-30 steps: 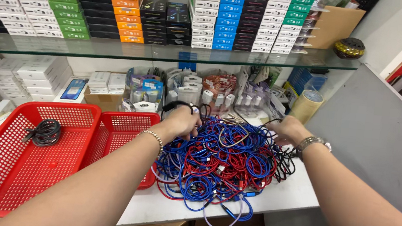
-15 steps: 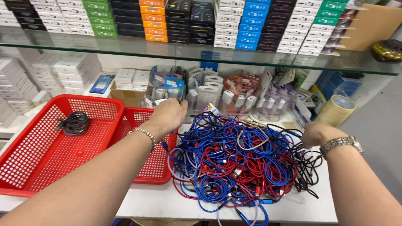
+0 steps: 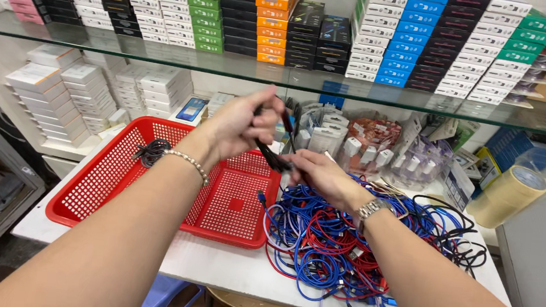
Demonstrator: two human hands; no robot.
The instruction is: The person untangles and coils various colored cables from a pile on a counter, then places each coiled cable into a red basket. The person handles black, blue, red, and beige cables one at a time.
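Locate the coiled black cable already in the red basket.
Head view, left side: the coiled black cable lies in the red basket by its far rim, just left of the left wrist's bead bracelet.

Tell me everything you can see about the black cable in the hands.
The black cable is thin, with a dark, smooth-looking jacket. It is lifted above the red basket, stretched between the left hand above and the right hand below. Its full length and ends are partly hidden by the fingers.

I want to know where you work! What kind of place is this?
Probably a small phone-accessory shop or its stockroom. Stacked coloured boxes fill a glass shelf, a pile of blue, red and black cables covers the table, and packaged chargers sit behind.
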